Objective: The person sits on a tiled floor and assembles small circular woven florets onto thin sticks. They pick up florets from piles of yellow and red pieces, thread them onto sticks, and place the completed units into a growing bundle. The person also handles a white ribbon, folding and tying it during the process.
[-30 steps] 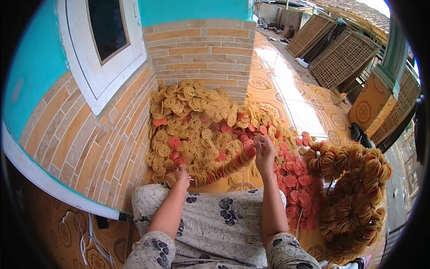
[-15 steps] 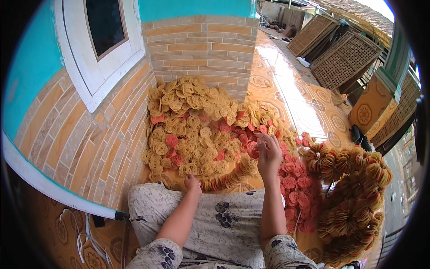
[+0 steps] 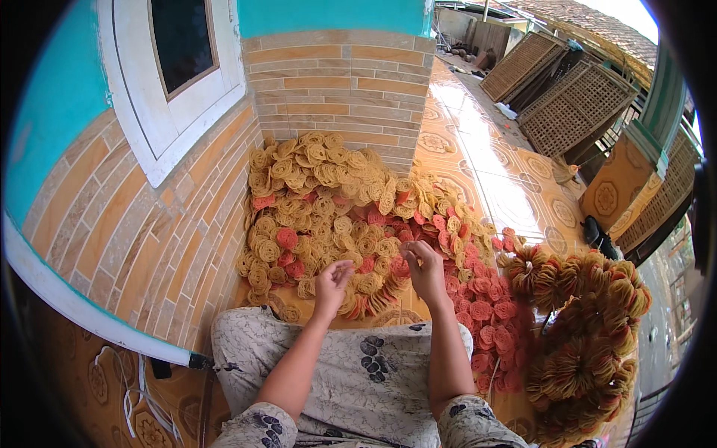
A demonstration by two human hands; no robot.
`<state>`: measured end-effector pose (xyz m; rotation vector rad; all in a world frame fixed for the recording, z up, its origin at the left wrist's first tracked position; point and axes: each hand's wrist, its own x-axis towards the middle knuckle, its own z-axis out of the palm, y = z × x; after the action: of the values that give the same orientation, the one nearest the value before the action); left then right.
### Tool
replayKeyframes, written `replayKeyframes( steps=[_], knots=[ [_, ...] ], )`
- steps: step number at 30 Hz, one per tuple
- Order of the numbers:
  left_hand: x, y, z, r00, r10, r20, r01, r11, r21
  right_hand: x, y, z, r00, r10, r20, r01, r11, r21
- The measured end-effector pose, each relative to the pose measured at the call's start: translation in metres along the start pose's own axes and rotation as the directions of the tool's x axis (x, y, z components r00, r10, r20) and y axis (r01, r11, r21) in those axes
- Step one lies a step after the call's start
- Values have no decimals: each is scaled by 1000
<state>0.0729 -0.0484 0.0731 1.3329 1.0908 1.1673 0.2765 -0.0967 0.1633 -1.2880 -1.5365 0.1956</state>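
In front of my lap a large pile of yellow lacy, coiled crackers rises against the wall, with red ones mixed in. My right hand pinches a red coiled cracker at its fingertips, above the near edge of the pile. Facing it, my left hand has its fingertips pressed together; what they hold, if anything, is too small to make out. Below and between both hands a row of crackers standing on edge, yellow with some red, curves across the tiles. Beside my right forearm lies a heap of red crackers.
Thick garlands of stacked yellow and red crackers lie coiled at the right. A brick-patterned wall and a white door stand beyond and left. White cords trail at lower left. Woven racks lean farther off.
My right hand has come left and down with the red cracker. My left hand has risen and moved right, leaving the end of the cracker row, so both hands are closer together.
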Motion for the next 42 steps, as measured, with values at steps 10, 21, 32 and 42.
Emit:
replayKeyframes(
  steps=[10, 21, 32, 42],
  knots=[
    [2, 41, 58, 935, -36, 352, -83, 945, 316, -9, -3, 6, 998, -10, -61, 12, 1000, 27],
    [0, 41, 72, 979, 36, 201, -82, 971, 226, -5, 7, 9, 957, 202, -208, -126, 936, 330],
    [4, 34, 76, 962, 133, 239, -183, 962, 202, -5, -4, 0, 997, -77, 2, 77, 997, 10],
    [-5, 43, 73, 912, 86, 400, -182, 961, 208, 0, 11, 7, 998, 23, 50, -20, 997, -77]
  ],
)
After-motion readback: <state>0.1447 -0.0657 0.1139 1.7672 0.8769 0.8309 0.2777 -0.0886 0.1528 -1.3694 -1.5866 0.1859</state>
